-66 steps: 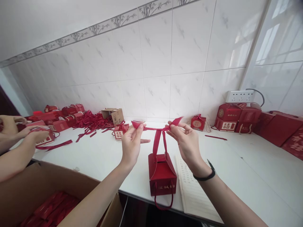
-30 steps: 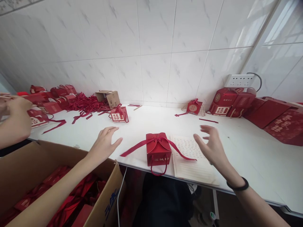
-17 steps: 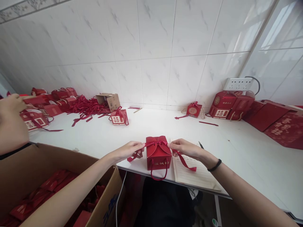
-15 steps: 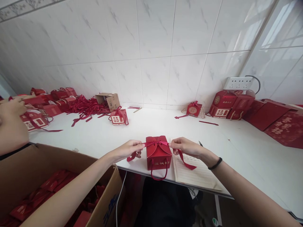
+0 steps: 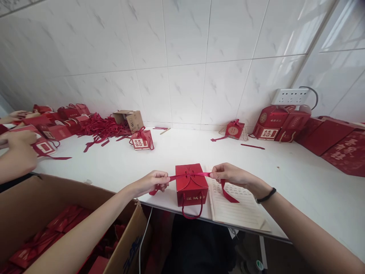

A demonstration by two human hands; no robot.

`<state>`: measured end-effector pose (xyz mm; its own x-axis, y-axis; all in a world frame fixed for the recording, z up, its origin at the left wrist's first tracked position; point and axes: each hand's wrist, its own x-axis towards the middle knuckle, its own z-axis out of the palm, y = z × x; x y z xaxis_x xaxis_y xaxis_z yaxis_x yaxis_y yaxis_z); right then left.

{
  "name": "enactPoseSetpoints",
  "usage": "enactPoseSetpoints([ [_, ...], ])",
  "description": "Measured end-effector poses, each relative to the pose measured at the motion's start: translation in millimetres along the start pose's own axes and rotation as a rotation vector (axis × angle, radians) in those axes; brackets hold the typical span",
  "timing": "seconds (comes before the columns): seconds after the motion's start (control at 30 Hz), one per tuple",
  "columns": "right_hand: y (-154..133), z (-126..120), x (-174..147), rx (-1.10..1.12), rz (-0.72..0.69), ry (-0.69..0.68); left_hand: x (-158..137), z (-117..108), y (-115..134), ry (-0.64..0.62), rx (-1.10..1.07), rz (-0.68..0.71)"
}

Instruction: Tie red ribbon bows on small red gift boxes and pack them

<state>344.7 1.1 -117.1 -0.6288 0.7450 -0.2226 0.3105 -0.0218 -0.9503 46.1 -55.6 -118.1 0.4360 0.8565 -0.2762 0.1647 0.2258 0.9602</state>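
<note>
A red gift box (image 5: 191,190) with a rope handle hanging from its front stands at the table's front edge. Across its lid runs a red ribbon (image 5: 203,174), threaded through slots and crossed at the middle. My left hand (image 5: 157,180) pinches the ribbon's left end, out to the side of the box. On the other side, my right hand (image 5: 225,174) pinches the right end, with a loose tail dangling below the fingers. The ribbon is taut between both hands. Beneath the right hand lies an open notebook (image 5: 239,207) with handwriting.
An open cardboard carton (image 5: 134,236) full of red packets stands at the lower left. Behind are a ribbon pile (image 5: 104,127), a small tied box (image 5: 142,140) and more red boxes (image 5: 269,123) at right. At far left, a co-worker's hands (image 5: 19,148) handle a box.
My hands have moved farther apart, drawing the ribbon outward so its crossing on the lid is smaller and tighter. The co-worker's hands at the left have shifted.
</note>
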Motion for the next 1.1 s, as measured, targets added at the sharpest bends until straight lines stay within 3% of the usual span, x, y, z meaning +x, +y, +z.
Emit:
enactPoseSetpoints([
  [0.2,-3.1,-2.9,-6.4,-0.127,-0.011,0.065,-2.2,-5.2,-4.2,-0.005,0.146,0.034],
  [0.47,-15.5,-9.8,-7.2,-0.363,-0.013,-0.027,-14.4,3.0,19.8,0.026,0.359,-0.009],
  [0.63,-35.2,0.0,-10.2,-0.162,-0.161,-0.046,-20.8,14.7,48.0,0.023,0.382,0.075],
  [0.83,-45.6,23.4,-0.9,0.062,-0.328,-0.003,-17.5,25.7,71.9,0.082,0.449,0.082],
  [1.1,-50.2,55.4,11.8,0.028,-0.384,0.204,-21.8,34.8,83.1,0.185,0.753,0.110],
])
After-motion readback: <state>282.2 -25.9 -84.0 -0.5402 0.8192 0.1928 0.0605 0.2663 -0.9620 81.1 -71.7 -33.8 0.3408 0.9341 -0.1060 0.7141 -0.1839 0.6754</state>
